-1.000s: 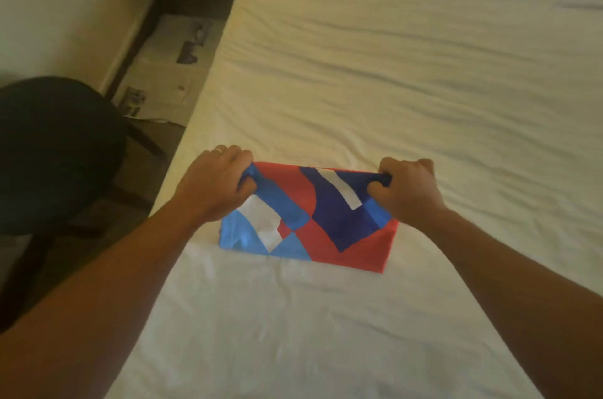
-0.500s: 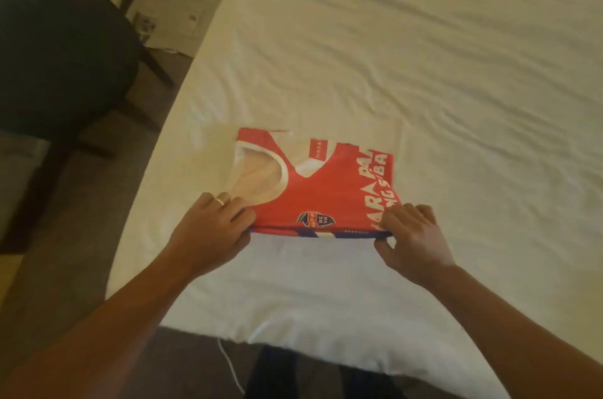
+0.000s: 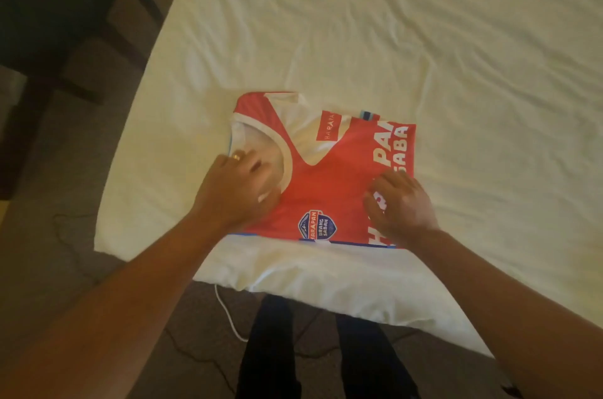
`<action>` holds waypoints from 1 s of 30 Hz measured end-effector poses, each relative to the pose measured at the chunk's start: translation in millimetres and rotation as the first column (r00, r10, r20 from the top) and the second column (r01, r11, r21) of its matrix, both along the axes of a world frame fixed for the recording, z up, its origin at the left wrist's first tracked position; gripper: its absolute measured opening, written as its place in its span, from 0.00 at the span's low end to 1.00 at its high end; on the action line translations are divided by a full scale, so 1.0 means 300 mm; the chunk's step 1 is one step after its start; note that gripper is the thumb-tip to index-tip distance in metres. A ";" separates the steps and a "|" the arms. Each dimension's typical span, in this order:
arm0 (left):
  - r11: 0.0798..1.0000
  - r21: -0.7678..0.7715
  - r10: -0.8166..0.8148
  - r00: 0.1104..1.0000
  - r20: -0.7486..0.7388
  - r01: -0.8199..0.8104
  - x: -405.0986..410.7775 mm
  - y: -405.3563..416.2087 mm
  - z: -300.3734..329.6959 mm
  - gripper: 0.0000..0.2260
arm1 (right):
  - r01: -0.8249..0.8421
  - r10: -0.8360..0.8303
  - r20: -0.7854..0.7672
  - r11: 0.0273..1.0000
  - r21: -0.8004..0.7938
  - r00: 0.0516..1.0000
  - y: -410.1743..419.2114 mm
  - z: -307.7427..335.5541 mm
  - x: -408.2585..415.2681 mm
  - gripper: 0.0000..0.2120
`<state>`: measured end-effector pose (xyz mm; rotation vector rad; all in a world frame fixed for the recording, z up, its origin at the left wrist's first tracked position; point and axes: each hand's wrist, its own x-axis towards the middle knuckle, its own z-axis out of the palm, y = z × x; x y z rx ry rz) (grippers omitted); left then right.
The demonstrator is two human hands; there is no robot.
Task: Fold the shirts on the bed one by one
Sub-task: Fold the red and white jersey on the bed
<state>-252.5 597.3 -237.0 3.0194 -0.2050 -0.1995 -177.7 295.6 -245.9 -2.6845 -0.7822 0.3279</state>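
A folded red and white shirt [image 3: 329, 176] with white lettering and a blue badge lies front-up near the bed's front left corner. My left hand [image 3: 239, 189], wearing a ring, rests flat on its collar area with fingers spread. Over the lettering at the shirt's right side, my right hand [image 3: 401, 202] lies palm down, fingers apart. Neither hand grips the cloth. No other shirt is in view.
The bed [image 3: 408, 39] has a wrinkled white sheet stretching back and right. A dark chair [image 3: 58, 7] stands on the floor at the left. A white cable [image 3: 228, 317] trails by the bed's front edge, beside my dark trouser legs [image 3: 323, 359].
The shirt was flipped over from its blue-patterned side to its red front and pulled toward me. Both hands let go of its edge and now lie flat on it.
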 end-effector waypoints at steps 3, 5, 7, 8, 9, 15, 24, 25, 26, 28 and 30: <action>0.994 0.009 0.105 0.994 0.008 -0.105 0.144 -0.008 -0.015 0.14 | 0.074 -0.074 0.034 0.997 -0.003 0.997 0.077 -0.020 0.081 0.21; 0.987 -0.008 0.158 0.988 0.000 -0.158 0.228 -0.006 -0.030 0.16 | 0.129 -0.129 0.023 0.991 -0.029 0.991 0.112 -0.029 0.139 0.23; 0.986 -0.029 0.166 0.986 -0.019 -0.166 0.301 -0.005 -0.046 0.18 | 0.196 -0.196 0.011 0.980 -0.041 0.981 0.133 -0.039 0.203 0.20; 0.986 -0.054 0.159 0.987 -0.040 -0.161 0.332 -0.005 -0.056 0.19 | 0.221 -0.220 0.009 0.974 -0.043 0.975 0.140 -0.045 0.236 0.18; 0.986 -0.074 0.147 0.987 -0.067 -0.152 0.359 -0.006 -0.067 0.20 | 0.236 -0.236 0.000 0.971 -0.044 0.972 0.146 -0.050 0.266 0.17; 0.984 -0.073 0.142 0.967 -0.212 -0.161 0.438 0.006 -0.111 0.18 | 0.183 -0.210 -0.171 0.970 -0.159 0.963 0.151 -0.081 0.389 0.15; 0.952 -0.143 0.225 0.934 -0.279 -0.272 0.514 0.025 -0.077 0.09 | 0.224 -0.255 -0.288 0.965 -0.136 0.923 0.135 -0.065 0.473 0.09; 0.958 -0.118 0.217 0.930 -0.297 -0.261 0.520 0.024 -0.074 0.10 | 0.210 -0.247 -0.276 0.965 -0.157 0.929 0.136 -0.064 0.474 0.11; 0.964 -0.089 0.210 0.926 -0.313 -0.249 0.524 0.020 -0.073 0.10 | 0.203 -0.242 -0.252 0.964 -0.170 0.937 0.137 -0.065 0.473 0.12; 0.961 -0.046 0.247 0.922 -0.298 -0.272 0.519 0.005 -0.071 0.10 | 0.240 -0.266 -0.182 0.959 -0.154 0.947 0.129 -0.067 0.454 0.12; 0.920 -0.041 0.375 0.908 -0.188 -0.389 0.481 -0.010 -0.064 0.11 | 0.364 -0.374 -0.147 0.927 -0.091 0.916 0.103 -0.055 0.403 0.14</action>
